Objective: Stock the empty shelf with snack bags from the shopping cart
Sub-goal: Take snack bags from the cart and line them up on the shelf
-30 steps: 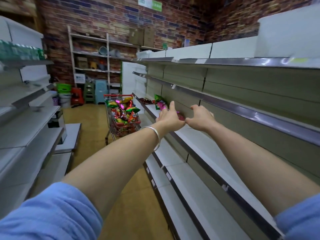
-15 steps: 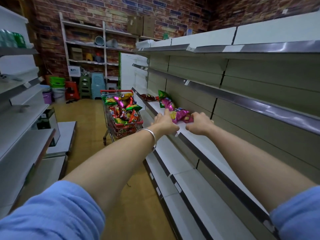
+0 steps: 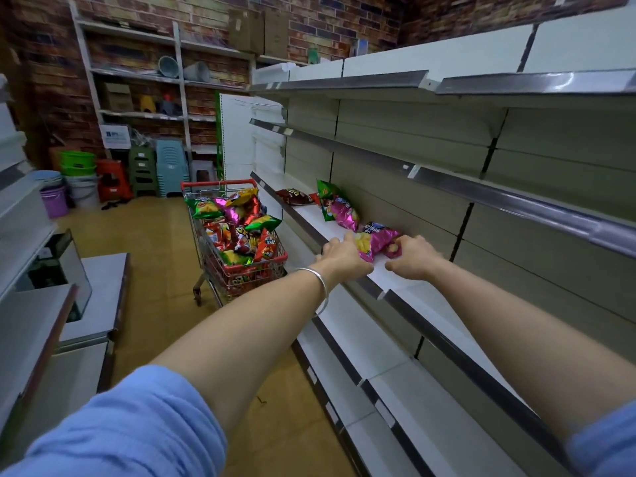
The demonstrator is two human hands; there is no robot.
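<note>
A pink snack bag (image 3: 377,239) lies on the white shelf (image 3: 409,297) at my right, with both hands on it. My left hand (image 3: 344,258), a silver bangle on its wrist, holds the bag's left end. My right hand (image 3: 411,258) grips its right end with curled fingers. Further along the same shelf stand a second pink bag (image 3: 346,213), a green bag (image 3: 327,197) and a dark red bag (image 3: 296,196). The red shopping cart (image 3: 241,266) stands in the aisle just left of the shelf, heaped with several snack bags.
Bare metal-edged shelves run above (image 3: 481,191) and below (image 3: 364,342) the stocked one. Grey shelving (image 3: 31,270) lines the left side of the aisle. Stacked stools and buckets (image 3: 113,173) stand by the brick back wall. The tan floor (image 3: 148,270) lies between.
The pink bag has come down onto the shelf board and now lies flat between my hands. The view has swung slightly left and downward along the aisle.
</note>
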